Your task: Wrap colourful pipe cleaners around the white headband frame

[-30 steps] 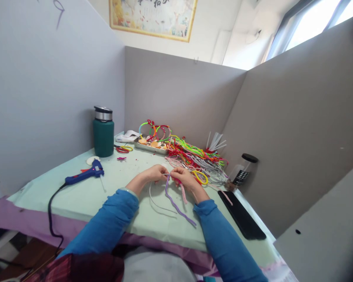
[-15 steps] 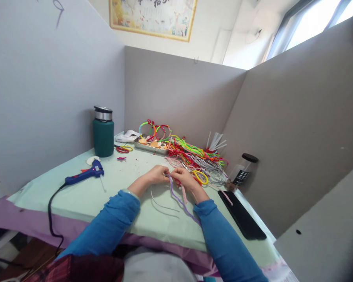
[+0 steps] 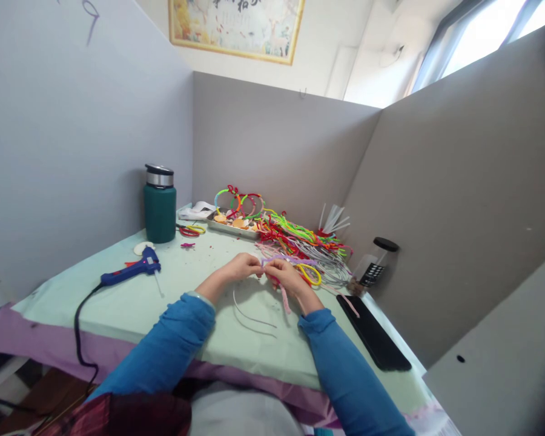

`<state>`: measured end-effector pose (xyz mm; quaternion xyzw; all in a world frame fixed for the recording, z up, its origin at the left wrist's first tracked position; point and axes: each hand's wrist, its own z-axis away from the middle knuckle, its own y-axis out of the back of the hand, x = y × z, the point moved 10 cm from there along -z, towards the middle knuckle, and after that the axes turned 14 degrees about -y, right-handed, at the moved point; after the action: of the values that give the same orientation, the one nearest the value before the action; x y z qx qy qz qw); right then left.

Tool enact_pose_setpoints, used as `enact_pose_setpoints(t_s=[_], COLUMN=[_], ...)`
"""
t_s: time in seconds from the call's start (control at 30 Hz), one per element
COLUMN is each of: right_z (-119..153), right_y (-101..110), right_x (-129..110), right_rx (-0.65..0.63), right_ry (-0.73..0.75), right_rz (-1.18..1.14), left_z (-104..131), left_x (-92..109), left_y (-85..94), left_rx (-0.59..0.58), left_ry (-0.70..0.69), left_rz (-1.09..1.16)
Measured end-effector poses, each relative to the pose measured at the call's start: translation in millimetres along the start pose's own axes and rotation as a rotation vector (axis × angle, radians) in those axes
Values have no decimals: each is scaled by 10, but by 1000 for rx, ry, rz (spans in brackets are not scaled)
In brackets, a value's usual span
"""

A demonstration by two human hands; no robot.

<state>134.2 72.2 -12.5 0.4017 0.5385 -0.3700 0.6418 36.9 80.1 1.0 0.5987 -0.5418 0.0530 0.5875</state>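
Eyes on the hands now, and through the head camera I had both of them over the table point(image 3: 181, 263), fingertips all but meeting. The left hand point(image 3: 246, 266) kept its grip narrow, pinched around the thin grey wire point(image 3: 249, 317), whose free length curved out from beneath the palm, low above the pale green cloth. Just beside it, the right hand point(image 3: 284, 275) was no looser: its grip was closed, holding a pink fuzzy strip point(image 3: 284, 300) that hung from under the fingers. And there was the purple fuzzy strip point(image 3: 293, 258), its near end right at the meeting fingertips, the rest running off behind the right hand toward the heap; which grip pinched it, I couldn't tell from my seat

Past the knuckles, what a tangle! The heap of coloured stems point(image 3: 309, 233) sprawled at the back in red, lime and grey, with a yellow loop point(image 3: 318, 275) near the right wrist. To its left sat the metal tray point(image 3: 233, 231), full of small pieces, then the red-and-yellow scissors point(image 3: 191, 231), close to a dark green bottle point(image 3: 160, 212). Nearer on that side lay the blue glue gun point(image 3: 127, 269), its cord dropping over the front edge. Far right, I had a flat black slab point(image 3: 375, 336), with a black-lidded jar point(image 3: 375, 266) just beyond it
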Motion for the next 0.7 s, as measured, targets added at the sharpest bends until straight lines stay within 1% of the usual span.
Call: enact_pose_setpoints(t_s=[0.13,0.23,0.37,0.43,0.53,0.7], right_z=[23,26,46,55,50,24], right_y=[-34,-41,-78,-87,-74,-49], right_x=[-20,-28,-50,-58,-62,-74], right_rx=[-30,-38,-61,-58,-36,-1], right_ry=[28,52,77,84,91,104], right_rz=[24,16,10,13,25,50], left_z=[66,95,124,132,130,119], left_x=[-45,-47,-118,-145,-144,-134], left_y=[-50,-71,-105,-121,-131,-56], left_rx=[-8,25,74,98,112,161], left_ry=[98,155,267,302,310,288], left_rz=[189,326,447,500,527,452])
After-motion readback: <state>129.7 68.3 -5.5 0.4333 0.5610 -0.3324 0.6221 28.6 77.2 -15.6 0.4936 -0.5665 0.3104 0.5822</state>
